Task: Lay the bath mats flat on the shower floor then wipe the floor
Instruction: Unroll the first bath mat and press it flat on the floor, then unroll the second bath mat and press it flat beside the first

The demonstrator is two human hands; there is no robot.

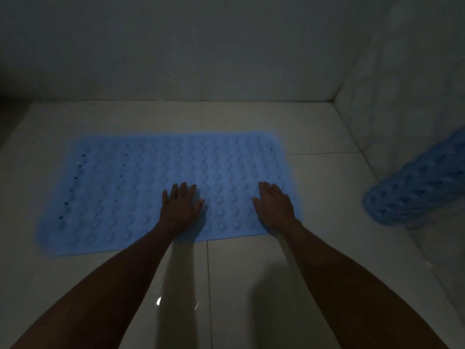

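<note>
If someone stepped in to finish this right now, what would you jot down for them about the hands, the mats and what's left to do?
Left hand: open, palm down, pressing on the flat blue mat.
Right hand: open, palm down, on the same mat near its right end.
Flat mat: spread out on the tiled shower floor, bumps facing up.
Second mat: rolled up, leaning in the right corner against the wall, not yet laid.
Done: one mat is down and looks flat.
Left: unroll the second mat and lay it flat, then wipe the floor. No cloth is in view, and the light is dim, so wet patches are hard to judge.
</note>
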